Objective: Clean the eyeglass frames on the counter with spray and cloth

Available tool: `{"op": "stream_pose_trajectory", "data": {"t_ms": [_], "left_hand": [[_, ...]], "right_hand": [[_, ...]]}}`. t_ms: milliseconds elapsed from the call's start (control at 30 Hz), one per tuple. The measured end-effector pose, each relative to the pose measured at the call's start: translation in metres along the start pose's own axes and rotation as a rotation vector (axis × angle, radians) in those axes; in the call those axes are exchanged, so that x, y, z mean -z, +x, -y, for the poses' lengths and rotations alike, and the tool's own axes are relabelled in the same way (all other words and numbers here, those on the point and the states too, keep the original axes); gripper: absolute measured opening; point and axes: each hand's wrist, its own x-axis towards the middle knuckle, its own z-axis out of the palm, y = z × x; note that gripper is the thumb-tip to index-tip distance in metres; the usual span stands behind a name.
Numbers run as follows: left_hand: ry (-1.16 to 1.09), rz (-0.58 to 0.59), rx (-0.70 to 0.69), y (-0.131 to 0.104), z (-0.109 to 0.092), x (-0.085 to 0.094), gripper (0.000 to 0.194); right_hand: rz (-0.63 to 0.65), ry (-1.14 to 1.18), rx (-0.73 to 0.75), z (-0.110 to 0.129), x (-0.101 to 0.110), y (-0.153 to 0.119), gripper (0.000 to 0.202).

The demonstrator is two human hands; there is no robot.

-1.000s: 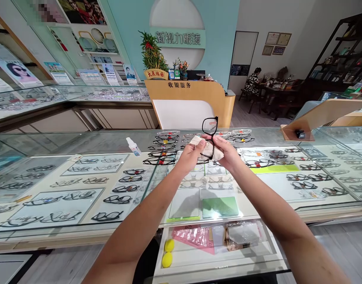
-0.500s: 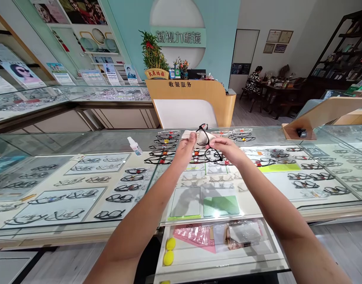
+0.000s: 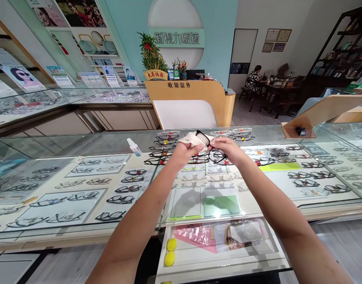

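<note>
Head view: pinching a pale cloth (image 3: 188, 138) against one lens of the black-framed glasses (image 3: 202, 138) with the fingers of the left hand (image 3: 182, 153), and gripping the frame near its bridge with those of the right hand (image 3: 230, 150), above the glass-topped bench (image 3: 110, 141). Apparently wiping that lens; next, probably needing to steady the frame and rub lightly.

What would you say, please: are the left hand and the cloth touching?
Touching: the head view shows the left hand gripping the cloth, with no gap between them.
</note>
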Motion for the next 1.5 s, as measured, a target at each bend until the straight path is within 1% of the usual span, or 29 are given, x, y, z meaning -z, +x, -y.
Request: {"op": "stream_pose_trajectory", "data": {"t_ms": [100, 167, 267, 333, 367, 400, 433, 533, 600, 667, 733, 800, 933, 1033, 1100, 1200, 1267, 1400, 1500], "left_hand": [[0.026, 0.001, -0.057, -0.002, 0.000, -0.002, 0.056], [0.038, -0.025, -0.105, -0.003, 0.001, -0.004, 0.052], [0.057, -0.126, -0.138, -0.004, 0.003, -0.007, 0.051], [0.065, -0.208, -0.155, -0.004, 0.003, -0.007, 0.053], [0.057, -0.224, -0.160, -0.003, 0.003, -0.006, 0.055], [0.037, -0.213, -0.156, -0.003, 0.003, -0.005, 0.056], [0.006, -0.175, -0.140, -0.002, 0.003, -0.002, 0.058], [-0.091, -0.011, -0.058, 0.002, 0.004, 0.009, 0.058], [-0.105, 0.065, -0.018, 0.003, 0.004, 0.016, 0.056], [-0.075, 0.111, 0.007, 0.003, 0.004, 0.021, 0.053], [-0.042, 0.120, 0.016, 0.003, 0.001, 0.020, 0.054], [-0.030, 0.083, 0.009, 0.001, -0.003, 0.014, 0.056], [-0.035, -0.067, -0.051, -0.003, -0.008, -0.001, 0.058], [-0.007, -0.212, -0.117, -0.004, -0.006, -0.006, 0.060], [-0.017, -0.271, -0.141, -0.002, -0.002, -0.006, 0.062], [-0.127, -0.253, -0.126, 0.002, 0.001, -0.005, 0.066], [-0.208, -0.241, -0.106, 0.004, 0.002, -0.004, 0.069], [-0.265, -0.281, -0.060, 0.006, 0.003, -0.002, 0.063], [-0.274, -0.260, -0.011, 0.005, 0.003, -0.004, 0.060]], "right_hand": [[0.028, 0.004, -0.011, -0.004, -0.004, 0.000, 0.032], [0.068, -0.006, -0.002, -0.009, -0.007, 0.000, 0.035], [0.110, -0.009, 0.015, -0.014, -0.013, 0.000, 0.039], [0.121, 0.018, 0.015, -0.012, -0.016, -0.001, 0.042], [0.120, 0.039, 0.007, -0.010, -0.017, -0.002, 0.044], [0.113, 0.064, -0.003, -0.007, -0.018, -0.002, 0.044], [0.103, 0.090, -0.016, -0.004, -0.019, -0.003, 0.044], [0.058, 0.146, -0.051, 0.004, -0.017, -0.004, 0.041], [0.038, 0.153, -0.066, 0.006, -0.015, -0.004, 0.039], [0.033, 0.154, -0.072, 0.005, -0.014, -0.004, 0.038], [0.039, 0.165, -0.073, 0.003, -0.016, -0.004, 0.039], [0.047, 0.188, -0.073, -0.001, -0.020, -0.004, 0.042], [0.048, 0.194, -0.051, -0.009, -0.034, -0.004, 0.048], [0.036, 0.153, -0.019, -0.012, -0.041, -0.005, 0.048], [0.028, 0.129, 0.003, -0.011, -0.043, -0.006, 0.047], [0.003, 0.156, 0.019, -0.006, -0.041, -0.006, 0.047], [-0.047, 0.220, 0.038, -0.003, -0.036, -0.006, 0.046], [-0.156, 0.360, 0.092, 0.005, -0.021, -0.005, 0.040], [-0.190, 0.402, 0.110, 0.010, -0.010, -0.004, 0.037]]}}
